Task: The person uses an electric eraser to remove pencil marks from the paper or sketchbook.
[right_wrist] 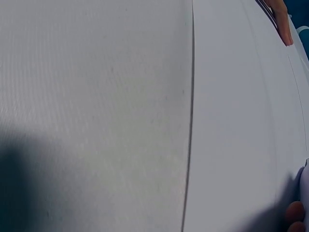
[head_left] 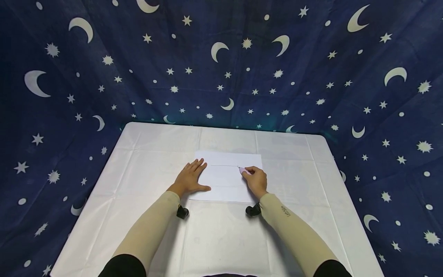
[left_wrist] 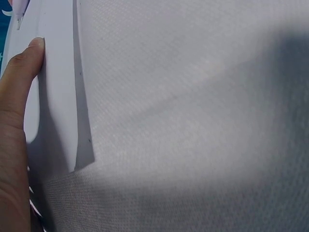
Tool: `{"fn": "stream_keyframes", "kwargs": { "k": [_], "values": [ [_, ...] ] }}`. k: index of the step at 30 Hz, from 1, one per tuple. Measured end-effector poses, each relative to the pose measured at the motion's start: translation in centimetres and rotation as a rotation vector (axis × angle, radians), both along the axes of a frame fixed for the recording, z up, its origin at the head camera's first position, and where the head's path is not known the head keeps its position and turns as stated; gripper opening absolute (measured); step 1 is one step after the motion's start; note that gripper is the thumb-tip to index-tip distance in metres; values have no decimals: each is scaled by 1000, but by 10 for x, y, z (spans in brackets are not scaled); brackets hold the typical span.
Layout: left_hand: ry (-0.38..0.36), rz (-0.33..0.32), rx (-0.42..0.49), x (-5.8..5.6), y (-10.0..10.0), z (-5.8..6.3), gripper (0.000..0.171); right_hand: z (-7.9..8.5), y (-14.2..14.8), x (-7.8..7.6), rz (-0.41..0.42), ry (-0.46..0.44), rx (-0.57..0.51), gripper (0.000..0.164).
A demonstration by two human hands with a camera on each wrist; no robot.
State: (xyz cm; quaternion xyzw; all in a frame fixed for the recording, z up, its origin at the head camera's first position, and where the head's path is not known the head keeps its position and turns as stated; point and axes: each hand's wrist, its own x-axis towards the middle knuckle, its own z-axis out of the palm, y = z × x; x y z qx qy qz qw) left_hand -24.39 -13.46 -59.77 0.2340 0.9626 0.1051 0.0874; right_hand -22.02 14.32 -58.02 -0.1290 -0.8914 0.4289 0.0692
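A white sheet of paper (head_left: 225,192) lies on the table, with a thin dark line (head_left: 224,166) running across its upper part. My left hand (head_left: 191,177) rests with spread fingers on the left side of the sheet; its thumb (left_wrist: 24,67) shows on the paper in the left wrist view. In my right hand (head_left: 257,181) I grip a light purple pen (head_left: 243,170), its tip on the paper at the right end of the line. The right wrist view catches only fingertips (right_wrist: 295,212) beside the pen at its right edge.
The table (head_left: 221,238) is covered with a white, creased cloth. A dark blue curtain (head_left: 194,92) with moons and stars hangs behind it and along both sides. Black wrist devices (head_left: 253,210) sit under both forearms.
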Motion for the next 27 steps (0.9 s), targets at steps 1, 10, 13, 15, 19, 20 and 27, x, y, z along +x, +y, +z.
{"fn": "stream_keyframes", "kwargs": {
  "k": [1, 10, 13, 15, 19, 20, 27],
  "values": [
    [-1, -1, 0, 0, 0, 0, 109, -1, -1, 0, 2, 2, -2, 20],
    [3, -2, 0, 1, 0, -2, 111, -3, -7, 0, 20, 4, 2, 19],
    [11, -6, 5, 1, 0, -4, 110, -3, -5, 0, 16, 3, 4, 19],
    [10, -8, 6, 0, 0, -4, 110, -4, -3, 0, 10, 4, 7, 19],
    [-2, -4, -4, 1, 0, -2, 110, -4, 1, 0, -12, 15, 4, 19],
    [-5, -3, -5, 1, 0, -2, 110, -4, 2, 0, -15, 16, 4, 19],
    [5, -3, 0, 0, 0, -3, 110, -7, -1, -1, 6, 13, 2, 19]
  ]
}}
